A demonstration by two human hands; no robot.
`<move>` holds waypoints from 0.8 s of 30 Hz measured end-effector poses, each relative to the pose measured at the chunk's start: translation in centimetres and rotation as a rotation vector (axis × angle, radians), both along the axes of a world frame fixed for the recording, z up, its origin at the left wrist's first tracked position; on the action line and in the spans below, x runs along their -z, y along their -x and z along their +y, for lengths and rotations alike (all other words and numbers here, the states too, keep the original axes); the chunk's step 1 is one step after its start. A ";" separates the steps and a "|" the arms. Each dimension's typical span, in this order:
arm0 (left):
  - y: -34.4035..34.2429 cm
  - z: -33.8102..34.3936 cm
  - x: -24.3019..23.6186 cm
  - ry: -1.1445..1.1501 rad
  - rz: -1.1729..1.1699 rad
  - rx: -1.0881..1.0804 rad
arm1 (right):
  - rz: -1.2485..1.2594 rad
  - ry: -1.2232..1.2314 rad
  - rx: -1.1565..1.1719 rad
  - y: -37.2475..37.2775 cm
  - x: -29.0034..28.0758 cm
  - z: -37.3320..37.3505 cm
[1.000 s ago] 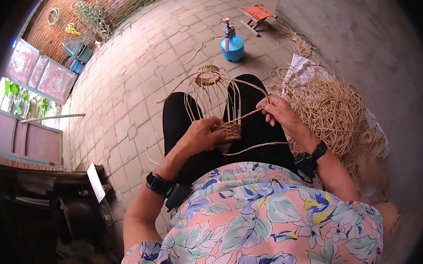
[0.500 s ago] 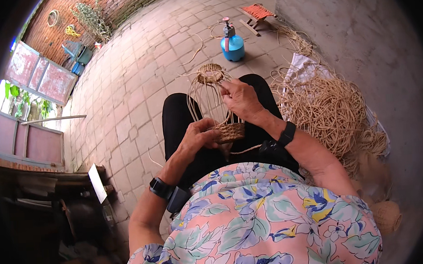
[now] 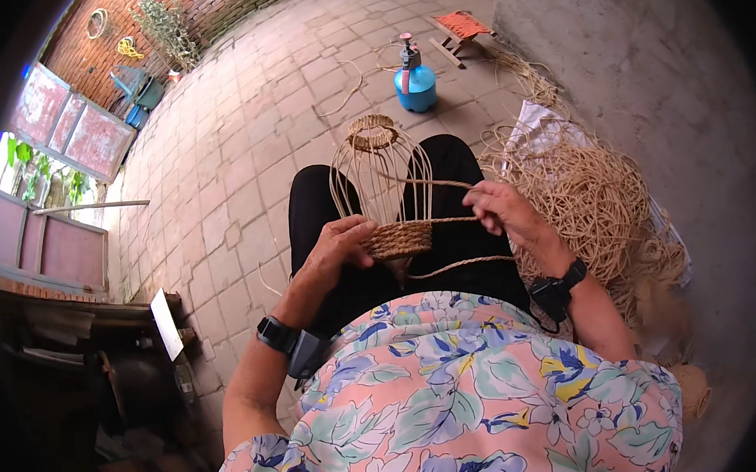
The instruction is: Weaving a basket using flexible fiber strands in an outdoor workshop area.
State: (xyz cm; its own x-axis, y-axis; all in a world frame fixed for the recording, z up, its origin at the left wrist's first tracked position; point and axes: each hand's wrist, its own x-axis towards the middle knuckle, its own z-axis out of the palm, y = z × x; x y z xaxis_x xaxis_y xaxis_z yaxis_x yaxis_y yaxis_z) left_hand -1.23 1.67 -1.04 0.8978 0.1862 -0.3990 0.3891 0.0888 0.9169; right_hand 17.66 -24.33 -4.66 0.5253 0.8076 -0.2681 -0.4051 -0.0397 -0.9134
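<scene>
A partly woven basket (image 3: 401, 240) rests above my lap, with a dense braided band at its near end. Bare upright strands run from that band to a small woven ring (image 3: 373, 133) at the far end. My left hand (image 3: 340, 245) grips the band's left side, thumb on the front. Off to the basket's right, my right hand (image 3: 505, 210) is closed on a straw cord (image 3: 439, 182) that slants from the strands; another taut length joins the band to these fingers. A further cord (image 3: 461, 264) crosses my dark trousers below.
A big tangled heap of straw cord (image 3: 581, 200) lies on white sacking to my right, along a grey wall (image 3: 643, 68). Ahead on the paving stand a blue pressure sprayer (image 3: 415, 87) and a low stool with an orange woven seat (image 3: 463, 24). Dark clutter (image 3: 138, 385) fills the lower left.
My right hand has moved from the upright strands out to the right and nearer me, drawing cord out from the basket. My left hand still grips the band, which has shifted slightly left.
</scene>
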 end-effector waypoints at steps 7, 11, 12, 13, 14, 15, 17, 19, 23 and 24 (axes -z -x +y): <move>-0.7 -0.2 0.5 -0.016 0.049 -0.058 | 0.030 -0.089 0.281 -1.3 3.0 -1.6; -0.8 -0.4 0.8 -0.056 0.062 -0.062 | 0.011 -0.111 0.252 -1.4 0.8 1.8; -0.8 -0.4 0.8 -0.049 0.045 -0.067 | -0.009 -0.130 0.197 -1.1 -0.1 2.9; -0.8 -0.4 0.8 -0.043 0.026 -0.073 | -0.030 -0.151 0.141 -0.8 -0.7 4.0; -0.8 -0.4 0.8 -0.045 0.026 -0.072 | -0.030 -0.154 0.143 -0.6 -0.7 5.1; -0.7 -0.5 0.8 -0.045 0.022 -0.068 | -0.150 -0.091 0.115 -0.5 -0.6 6.1; -0.8 -0.7 0.5 -0.045 0.016 -0.061 | -0.270 -0.028 0.091 -0.4 -0.2 7.6; -0.8 -1.0 0.2 -0.037 0.008 -0.067 | -0.846 0.087 0.216 -0.4 0.6 8.8; -0.7 -0.9 0.1 -0.050 0.008 -0.057 | -1.182 0.203 0.293 0.2 2.0 10.6; -0.7 -1.0 -0.1 -0.072 0.002 -0.058 | -1.095 0.251 0.241 0.4 1.6 10.7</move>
State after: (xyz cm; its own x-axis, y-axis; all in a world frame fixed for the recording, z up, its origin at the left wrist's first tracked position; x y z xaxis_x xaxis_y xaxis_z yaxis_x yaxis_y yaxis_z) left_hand -0.51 0.69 -0.89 0.8841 0.2657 -0.3844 0.3868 0.0452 0.9210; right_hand 17.30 -13.62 -6.30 0.7097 0.6428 0.2883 0.5795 -0.2999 -0.7578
